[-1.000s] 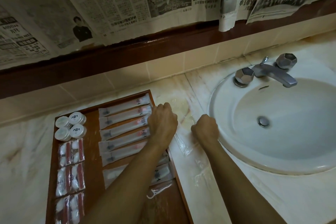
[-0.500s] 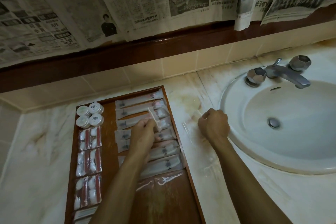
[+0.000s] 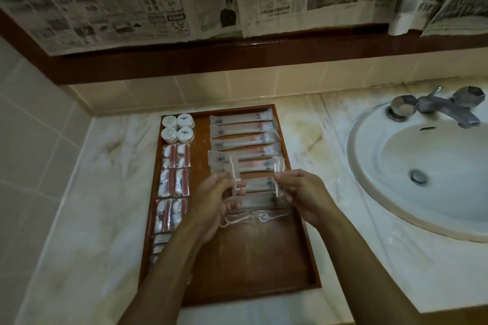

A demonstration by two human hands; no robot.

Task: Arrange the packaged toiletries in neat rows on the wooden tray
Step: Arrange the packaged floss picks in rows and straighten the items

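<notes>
Above the wooden tray [image 3: 264, 258], the left hand [image 3: 211, 203] pinches a clear packet [image 3: 235, 175] with a white floss pick inside. The right hand [image 3: 303, 192] pinches a second clear packet [image 3: 277, 177] between thumb and fingertips. Both packets are thin, transparent and slightly blurred, and stand roughly upright, long axes running away from the person, over the row of long sachets [image 3: 244, 137].

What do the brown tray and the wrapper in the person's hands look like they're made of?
The brown rectangular tray looks like varnished wood: streaky grain, slight sheen. The clear wrapper pinched by the left hand seems thin glossy plastic film: see-through, showing the packets beneath.
</notes>
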